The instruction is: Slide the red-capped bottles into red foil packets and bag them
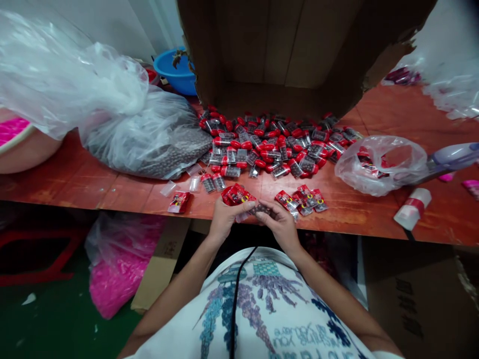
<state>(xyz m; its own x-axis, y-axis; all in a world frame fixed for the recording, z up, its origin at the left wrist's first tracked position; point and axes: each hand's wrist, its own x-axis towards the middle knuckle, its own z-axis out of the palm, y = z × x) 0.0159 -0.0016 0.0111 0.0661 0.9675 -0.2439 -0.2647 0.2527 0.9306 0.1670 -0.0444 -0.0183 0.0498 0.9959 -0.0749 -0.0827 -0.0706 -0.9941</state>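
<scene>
At the table's front edge my left hand [225, 218] is closed on a red printed packet [238, 194]. Close against it, my right hand [279, 222] pinches a small clear container of dark beads [259, 209]; the fingers partly cover it. Just right of my hands lie several red packets [302, 199] in a little group. Another red packet [178, 202] rests to the left, beside two small clear bottles of dark beads [213, 183]. Beyond my hands spreads a heap of red-capped bottles [265, 144] filled with dark beads.
A large cardboard box [292, 45] lies open toward me behind the heap. To its left sits a plastic bag of dark beads [157, 144], with a blue basin [175, 70] behind. A clear bag [381, 164], a purple-handled tool [454, 155] and a white roll [412, 208] lie right.
</scene>
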